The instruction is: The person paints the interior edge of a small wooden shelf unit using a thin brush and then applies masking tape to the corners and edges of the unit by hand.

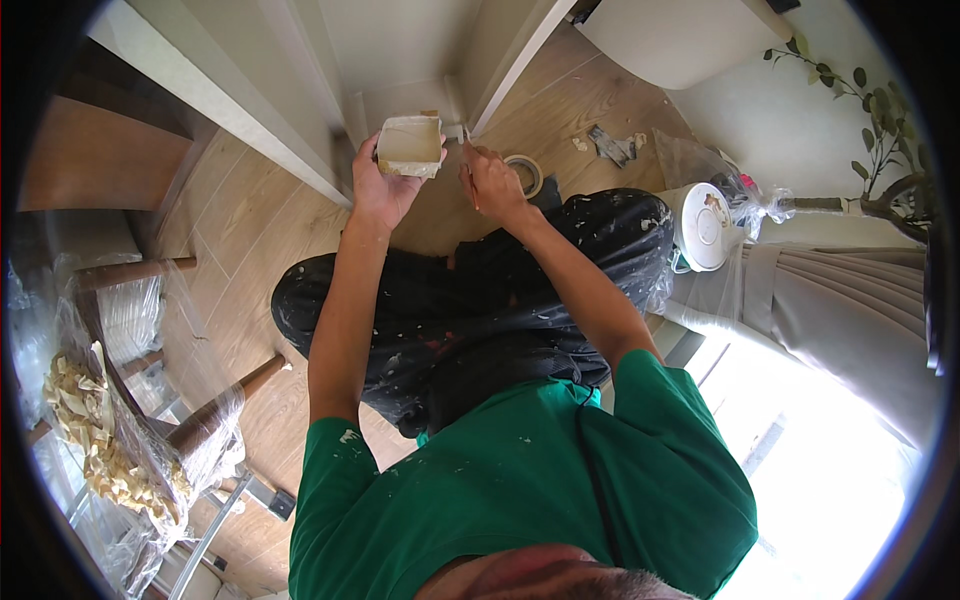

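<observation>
My left hand [382, 195] is wrapped round the underside of a small square tub [408, 168], its rim and walls smeared with whitish material. Pale stuff shows inside it. Just to its right, my right hand [492, 185] is closed on a thin tool [463, 133] with a light tip. Whether that tool is a brush or a small spatula I cannot tell. Its tip is close to the lower edge of a white upright panel [520, 60]. Both hands are in front of the white recess [395, 50] between two upright panels.
A roll of masking tape [524, 176] lies on the wood floor beside my right wrist. Farther right are scraps [612, 146] and a white lidded bucket [702, 228]. Plastic-wrapped furniture [150, 290] with wooden legs and crumpled masking paper [100, 430] stands at the left. A curtain [830, 320] hangs at the right.
</observation>
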{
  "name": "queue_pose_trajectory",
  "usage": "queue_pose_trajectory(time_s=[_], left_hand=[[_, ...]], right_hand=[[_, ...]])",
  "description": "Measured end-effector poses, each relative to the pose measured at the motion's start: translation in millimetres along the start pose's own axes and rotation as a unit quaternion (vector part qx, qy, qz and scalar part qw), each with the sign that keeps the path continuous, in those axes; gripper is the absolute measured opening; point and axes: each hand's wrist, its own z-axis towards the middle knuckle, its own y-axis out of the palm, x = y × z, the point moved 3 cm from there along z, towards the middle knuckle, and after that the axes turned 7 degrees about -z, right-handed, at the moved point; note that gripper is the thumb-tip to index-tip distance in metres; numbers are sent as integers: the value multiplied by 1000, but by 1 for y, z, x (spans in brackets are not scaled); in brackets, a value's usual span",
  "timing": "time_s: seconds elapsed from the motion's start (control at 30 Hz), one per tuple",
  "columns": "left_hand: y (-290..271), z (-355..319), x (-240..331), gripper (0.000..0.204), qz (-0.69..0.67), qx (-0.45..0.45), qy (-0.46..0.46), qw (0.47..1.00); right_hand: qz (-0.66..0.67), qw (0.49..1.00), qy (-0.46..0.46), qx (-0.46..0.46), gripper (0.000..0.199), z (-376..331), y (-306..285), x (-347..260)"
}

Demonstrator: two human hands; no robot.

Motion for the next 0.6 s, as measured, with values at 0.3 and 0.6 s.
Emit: queue_pose_trajectory(time_s=[0.3,0.6], left_hand=[[1,-1,0,55,-5,5,1,1000],[0,0,0,55,0,-8,1,1000]], right_hand=[[-3,998,36,-44,47,-9,-8,-11],[1,1000,20,-6,37,-5,-4,-11]])
